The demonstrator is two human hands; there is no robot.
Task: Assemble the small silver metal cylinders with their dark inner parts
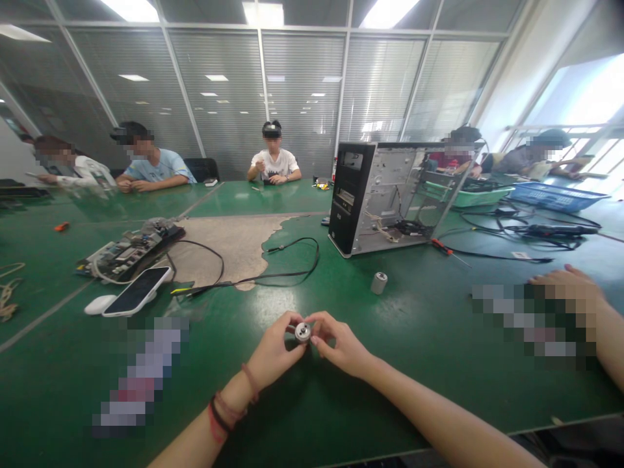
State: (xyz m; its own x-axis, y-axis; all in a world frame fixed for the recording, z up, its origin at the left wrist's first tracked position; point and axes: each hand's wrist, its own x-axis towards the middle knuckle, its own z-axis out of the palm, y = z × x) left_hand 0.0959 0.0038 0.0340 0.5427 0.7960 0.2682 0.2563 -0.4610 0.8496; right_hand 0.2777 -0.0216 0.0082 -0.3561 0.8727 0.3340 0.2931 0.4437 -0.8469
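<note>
A small round silver metal part [303, 332] with dark holes and a raised centre is between my two hands, just above the green table. My left hand [277, 344], with several bands on its wrist, grips it between thumb and fingers from the left. From the right, my right hand [341, 343] has its thumb and index finger at the part's edge, curled in a pinch. Farther back, a grey metal cylinder [379, 283] stands on the table, apart from both hands.
An open computer case [355, 201] stands behind the cylinder. A screwdriver [442, 247] and cables lie right. A phone [139, 291], circuit assembly [131, 250] and black cable [292, 276] lie left. Another person's hand [570, 286] rests at right. Co-workers sit around the table.
</note>
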